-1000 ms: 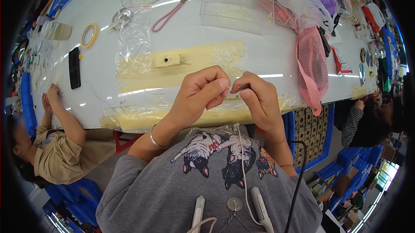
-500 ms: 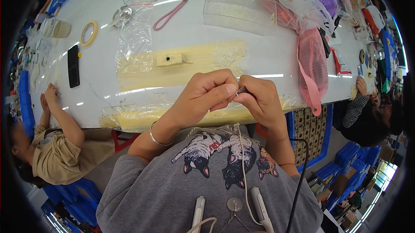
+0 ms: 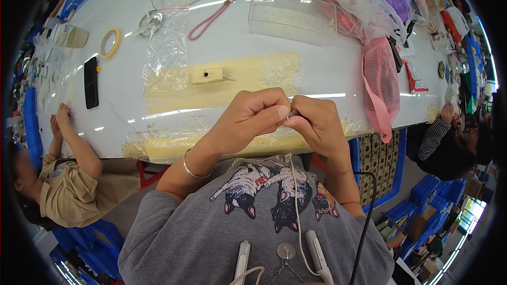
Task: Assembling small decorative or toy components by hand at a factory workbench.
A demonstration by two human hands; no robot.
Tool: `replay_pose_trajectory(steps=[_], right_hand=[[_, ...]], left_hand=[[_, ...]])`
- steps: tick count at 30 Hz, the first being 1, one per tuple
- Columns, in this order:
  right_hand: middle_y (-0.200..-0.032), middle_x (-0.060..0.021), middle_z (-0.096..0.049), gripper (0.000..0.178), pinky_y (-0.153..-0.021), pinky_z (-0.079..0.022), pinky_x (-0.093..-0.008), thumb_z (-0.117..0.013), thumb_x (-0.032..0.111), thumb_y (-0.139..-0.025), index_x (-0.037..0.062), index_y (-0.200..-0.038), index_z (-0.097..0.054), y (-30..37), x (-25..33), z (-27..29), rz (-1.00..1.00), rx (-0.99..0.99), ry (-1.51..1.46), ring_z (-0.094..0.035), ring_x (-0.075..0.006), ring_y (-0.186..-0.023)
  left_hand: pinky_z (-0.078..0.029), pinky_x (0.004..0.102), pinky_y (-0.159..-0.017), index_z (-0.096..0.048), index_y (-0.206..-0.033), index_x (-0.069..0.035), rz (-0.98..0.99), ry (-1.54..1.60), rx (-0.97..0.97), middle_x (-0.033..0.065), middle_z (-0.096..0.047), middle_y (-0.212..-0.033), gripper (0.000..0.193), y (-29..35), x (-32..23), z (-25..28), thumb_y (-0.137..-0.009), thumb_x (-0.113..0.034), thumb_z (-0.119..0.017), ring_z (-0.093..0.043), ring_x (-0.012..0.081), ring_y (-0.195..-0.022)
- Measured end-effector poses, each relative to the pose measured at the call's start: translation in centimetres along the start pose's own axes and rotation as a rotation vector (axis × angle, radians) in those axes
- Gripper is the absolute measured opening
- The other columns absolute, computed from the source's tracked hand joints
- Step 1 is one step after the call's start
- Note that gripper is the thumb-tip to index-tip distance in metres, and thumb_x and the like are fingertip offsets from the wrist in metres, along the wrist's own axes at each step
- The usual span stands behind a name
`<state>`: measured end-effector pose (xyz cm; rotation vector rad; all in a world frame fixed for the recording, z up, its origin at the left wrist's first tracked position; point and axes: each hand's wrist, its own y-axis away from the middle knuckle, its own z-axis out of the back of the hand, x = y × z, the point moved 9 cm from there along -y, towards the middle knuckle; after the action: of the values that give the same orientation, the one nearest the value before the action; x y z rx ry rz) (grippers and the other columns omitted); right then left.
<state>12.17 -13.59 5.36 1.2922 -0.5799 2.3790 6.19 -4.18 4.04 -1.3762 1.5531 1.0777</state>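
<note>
My left hand (image 3: 252, 117) and my right hand (image 3: 316, 125) meet close to my chest, just in front of the white table's (image 3: 327, 68) near edge. Their fingertips pinch one tiny dark part (image 3: 292, 113) between them; its shape is too small to tell. A thin pale cord (image 3: 293, 190) hangs down from the hands over my grey shirt. A silver bangle (image 3: 193, 167) circles my left wrist. Beyond the hands, yellowish tape strips (image 3: 232, 81) cover the table, with a small tan block (image 3: 207, 75) on them.
A black phone (image 3: 91, 82), a yellow tape roll (image 3: 110, 42), a pink lanyard (image 3: 207, 20), clear trays (image 3: 293, 16) and a pink mesh bag (image 3: 381, 81) lie on the table. A person in tan (image 3: 68, 179) sits at my left, another person (image 3: 449, 142) at right. Blue crates stand below.
Both hands have drawn slightly closer together and stayed in place at the table edge, still pinching the small part. Nothing on the table has moved.
</note>
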Motion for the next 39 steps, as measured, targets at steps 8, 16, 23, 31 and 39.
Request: replay_pose_trajectory(steps=[8, 16, 23, 31, 39], right_hand=[[-0.064, -0.0097, -0.051, 0.037, -0.052, -0.039, -0.0342, -0.070, 0.039, -0.087, 0.0040, -0.079, -0.060, 0.3, -0.9, -0.6, -0.104, 0.031, -0.084, -0.049, -0.0280, -0.054], [-0.065, -0.0072, -0.053, 0.029, -0.051, -0.038, -0.0321, -0.072, 0.032, -0.087, 0.0047, -0.084, -0.062, 0.5, -0.8, -0.4, -0.031, 0.010, 0.011, -0.049, -0.0219, -0.053], [-0.069, -0.0010, -0.053, 0.016, -0.055, -0.036, -0.0236, -0.073, 0.014, -0.086, 0.0030, -0.092, -0.062, 1.8, -2.7, 1.9, -0.168, -0.306, -0.356, -0.044, -0.0086, -0.059], [-0.083, -0.0058, -0.064, 0.016, -0.060, -0.047, -0.0293, -0.072, 0.011, -0.085, 0.0030, -0.097, -0.065, 1.1, -5.6, 0.5, -0.272, -0.177, 0.223, -0.058, -0.0183, -0.066], [-0.087, -0.0095, -0.065, 0.016, -0.061, -0.049, -0.0387, -0.067, 0.016, -0.088, 0.0039, -0.097, -0.062, 0.0, -5.5, -0.8, -0.172, -0.099, 0.539, -0.064, -0.0301, -0.073]], left_hand=[[-0.028, 0.0219, -0.053, -0.053, -0.081, -0.004, 0.010, 0.011, 0.005, -0.0043, -0.041, -0.065, 0.025, 0.1, 0.2, -0.1, -0.101, -0.020, -0.052, -0.035, 0.0041, -0.060], [-0.027, 0.0209, -0.049, -0.055, -0.086, -0.002, -0.025, -0.121, 0.007, -0.0049, -0.041, -0.065, 0.023, -0.1, 0.7, 0.4, -0.101, -0.018, -0.051, -0.034, 0.0024, -0.055], [-0.030, 0.0218, -0.049, -0.047, -0.077, -0.007, -0.019, 0.303, -0.120, 0.0031, -0.050, -0.064, 0.025, -1.0, 2.4, 2.6, -0.098, -0.020, -0.050, -0.038, 0.0061, -0.055], [-0.036, 0.0224, -0.043, -0.039, -0.070, -0.009, -0.005, 0.621, -0.213, 0.0118, -0.055, -0.072, 0.025, -0.2, 4.7, 5.6, -0.094, -0.013, -0.045, -0.041, 0.0113, -0.053], [-0.024, 0.0201, -0.044, -0.039, -0.074, -0.011, 0.018, 0.582, -0.198, 0.0022, -0.048, -0.067, 0.023, -0.2, 5.1, 4.8, -0.091, -0.006, -0.054, -0.034, 0.0054, -0.053]])
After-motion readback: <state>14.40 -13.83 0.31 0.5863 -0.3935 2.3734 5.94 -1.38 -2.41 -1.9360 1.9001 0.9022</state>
